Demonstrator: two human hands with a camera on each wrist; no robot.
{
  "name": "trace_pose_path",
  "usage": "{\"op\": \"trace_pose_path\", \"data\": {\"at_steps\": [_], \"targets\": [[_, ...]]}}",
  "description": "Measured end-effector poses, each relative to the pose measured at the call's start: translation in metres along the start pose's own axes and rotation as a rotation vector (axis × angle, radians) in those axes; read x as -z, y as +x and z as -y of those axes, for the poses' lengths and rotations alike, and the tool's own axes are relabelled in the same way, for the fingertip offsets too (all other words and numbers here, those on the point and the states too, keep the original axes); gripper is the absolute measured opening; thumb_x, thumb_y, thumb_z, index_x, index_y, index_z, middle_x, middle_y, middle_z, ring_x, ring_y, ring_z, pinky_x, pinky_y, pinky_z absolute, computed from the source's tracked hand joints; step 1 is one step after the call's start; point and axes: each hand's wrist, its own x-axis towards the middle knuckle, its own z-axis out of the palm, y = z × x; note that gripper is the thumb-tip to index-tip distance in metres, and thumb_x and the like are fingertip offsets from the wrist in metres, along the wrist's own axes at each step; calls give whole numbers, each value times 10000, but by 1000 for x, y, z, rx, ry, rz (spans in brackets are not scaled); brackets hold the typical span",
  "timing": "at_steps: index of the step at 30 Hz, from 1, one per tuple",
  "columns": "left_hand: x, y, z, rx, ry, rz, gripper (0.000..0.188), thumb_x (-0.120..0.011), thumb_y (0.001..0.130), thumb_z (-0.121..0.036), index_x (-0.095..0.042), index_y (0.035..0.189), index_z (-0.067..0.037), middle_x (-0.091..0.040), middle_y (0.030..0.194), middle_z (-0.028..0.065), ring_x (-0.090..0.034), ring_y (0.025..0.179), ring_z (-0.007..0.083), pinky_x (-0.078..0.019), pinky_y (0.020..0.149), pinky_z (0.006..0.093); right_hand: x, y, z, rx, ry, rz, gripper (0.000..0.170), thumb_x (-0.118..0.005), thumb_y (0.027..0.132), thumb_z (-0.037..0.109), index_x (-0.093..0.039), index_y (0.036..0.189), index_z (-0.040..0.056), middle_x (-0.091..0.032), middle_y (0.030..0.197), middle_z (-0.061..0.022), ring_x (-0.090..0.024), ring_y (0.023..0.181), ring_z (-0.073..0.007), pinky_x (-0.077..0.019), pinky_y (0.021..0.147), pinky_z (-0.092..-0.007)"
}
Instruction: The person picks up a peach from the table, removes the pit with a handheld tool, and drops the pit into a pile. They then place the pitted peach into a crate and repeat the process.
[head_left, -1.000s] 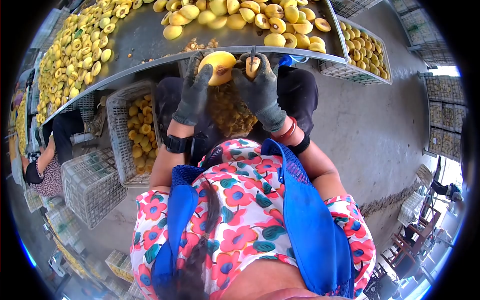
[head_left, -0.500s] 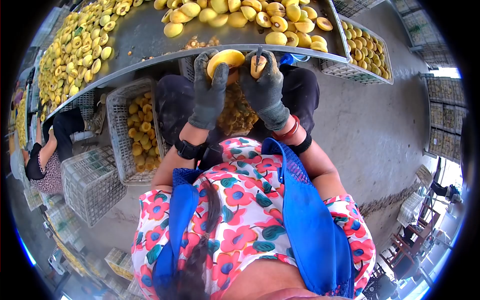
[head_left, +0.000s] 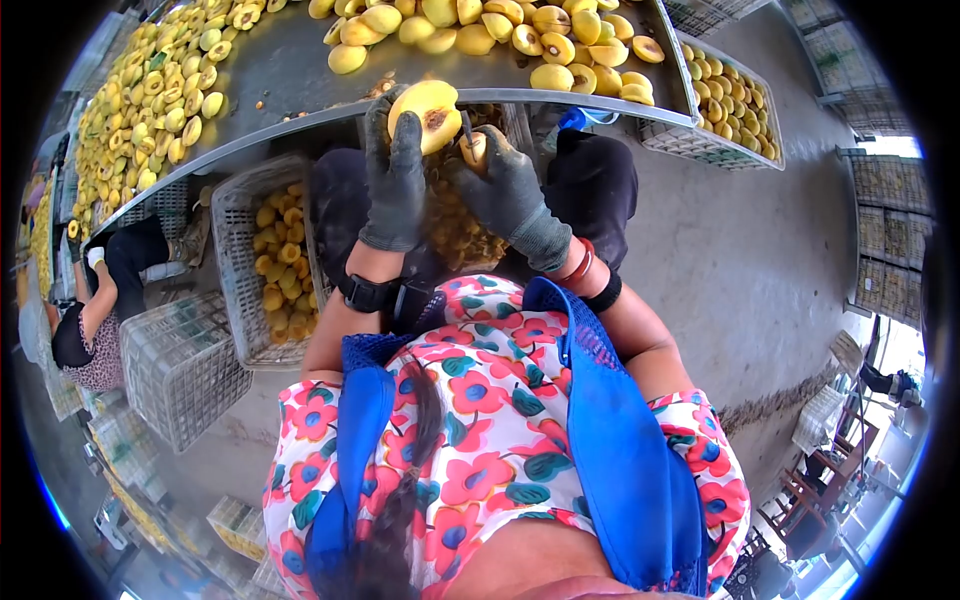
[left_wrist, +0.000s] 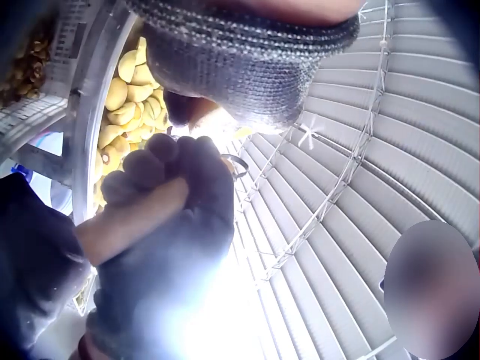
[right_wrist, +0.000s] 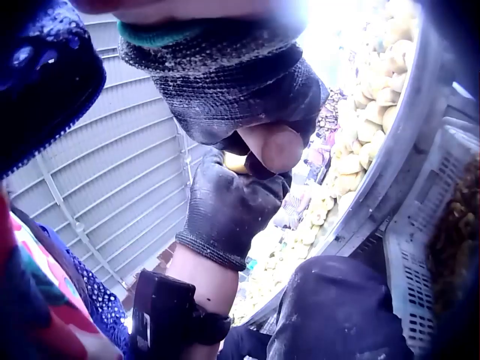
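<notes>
In the head view my gloved left hand [head_left: 393,180] holds up a yellow peach half [head_left: 422,103], cut face showing with a brown hollow in it. My gloved right hand [head_left: 508,190], just to its right, grips a wooden-handled pitting knife [head_left: 474,150]; its dark metal end is at the fruit's right edge. From the left wrist the wooden handle [left_wrist: 139,217] runs through the right fist, with a curved metal loop [left_wrist: 239,166] at its far end. The right wrist view shows the round handle butt [right_wrist: 282,148] above the left hand, where a sliver of the peach is visible.
A metal table [head_left: 290,75] ahead bears heaps of peach halves [head_left: 150,125]. Crates of fruit stand left [head_left: 228,240] and right [head_left: 705,145] of me. Scraps [head_left: 465,225] lie in a container between my knees. Another person [head_left: 90,340] works at far left.
The left hand has tilted the peach half, turning its cut face into view and shifting it slightly left and up. The right hand has swung left, bringing the knife's tip to the fruit.
</notes>
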Motion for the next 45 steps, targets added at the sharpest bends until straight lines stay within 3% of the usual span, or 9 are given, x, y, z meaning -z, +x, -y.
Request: {"op": "trace_pose_path", "data": {"at_steps": [8,11,17,20,23,32,35,38,45], "targets": [[-10,-8,-12,-190,272,73,464,-512,933,-268,-403,1290,7,-485,1241,123,-476,1124,206,-381,989,340,-7,-3,-7,-100,64,12,269,-658,807,85,-544,1035,-1,-651,866,-175,-645,791,-210,-497,688,-332],[-13,-11,-11,-265,381,71,476,-527,913,-256,-396,1278,19,-468,1228,141,-477,1112,229,-379,987,349,-8,1,-5,-3,118,-28,263,-679,808,135,-529,955,-23,-615,824,-230,-624,747,-402,-491,618,-396],[-5,-4,4,-459,515,50,492,-604,886,-233,-405,1265,10,-498,1190,171,-524,1062,284,-433,927,378,-2,8,1,-164,175,156,251,-625,849,95,-554,1066,-9,-659,918,-95,-614,833,-169,-493,752,-313],[-1,-1,2,-415,531,86,485,-611,880,-226,-415,1265,-4,-518,1169,167,-543,1036,280,-450,909,370,-3,6,3,-97,200,196,229,-613,863,96,-547,1057,-7,-639,829,-73,-609,726,-147,-498,656,-286],[2,-2,3,-235,314,73,443,-622,872,-205,-453,1231,-9,-550,1131,158,-570,994,266,-473,877,359,11,9,17,-553,431,436,204,-603,871,102,-541,1036,-1,-592,723,-49,-567,592,-104,-464,524,-253],[9,2,10,-302,459,62,376,-652,850,-189,-528,1151,-3,-605,1079,134,-604,941,223,-502,830,333,8,6,14,-432,315,462,187,-601,863,93,-538,1012,-2,-561,660,-12,-527,509,-83,-415,439,-233],[14,3,11,-300,426,112,379,-660,843,-196,-535,1146,-5,-609,1070,133,-611,943,226,-509,827,332,24,16,24,-595,456,706,192,-610,863,103,-541,1007,-3,-557,653,-14,-531,517,-82,-422,448,-237],[15,3,11,-326,446,118,375,-661,843,-198,-541,1142,-7,-609,1083,133,-616,944,227,-515,824,337,1,1,16,-362,358,393,162,-607,874,119,-544,960,-4,-552,638,-19,-524,496,-91,-410,431,-245],[24,5,11,-235,318,288,352,-633,855,-132,-528,1167,-6,-601,1123,119,-601,995,213,-505,857,328,25,12,19,-630,546,731,161,-617,872,148,-545,870,4,-527,611,-8,-499,478,-86,-375,414,-241]]}}
